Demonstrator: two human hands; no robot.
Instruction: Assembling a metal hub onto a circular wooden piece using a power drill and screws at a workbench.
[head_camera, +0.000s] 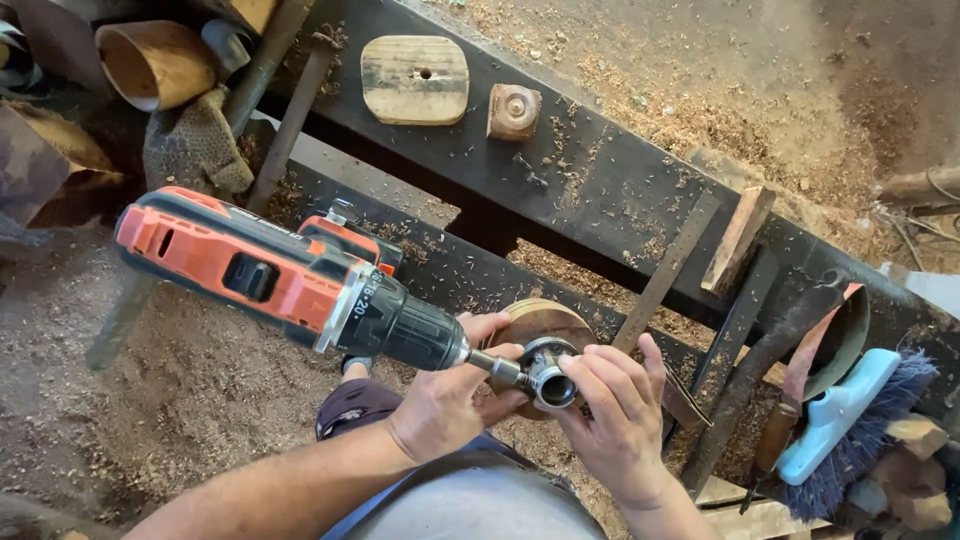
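An orange and black cordless drill (290, 280) lies across the middle of the view, its chuck pointing right. Its bit meets a round metal fitting (552, 382) seated on a round wooden disc (535, 322). My left hand (450, 400) sits under the chuck, with the thumb on the disc's edge and the fingers curled beneath, gripping the disc. My right hand (622, 420) pinches the metal fitting with its fingertips from the right. The drill's grip is hidden, and I cannot tell what holds the drill up.
A dark sawdust-covered workbench beam (600, 170) runs diagonally, carrying a flat wooden block with a hole (415, 78) and a small carved wooden piece (514, 110). Long metal tools (665, 270) lean against it. A blue brush (850, 425) lies at the right and a wooden cylinder (155, 62) at the top left.
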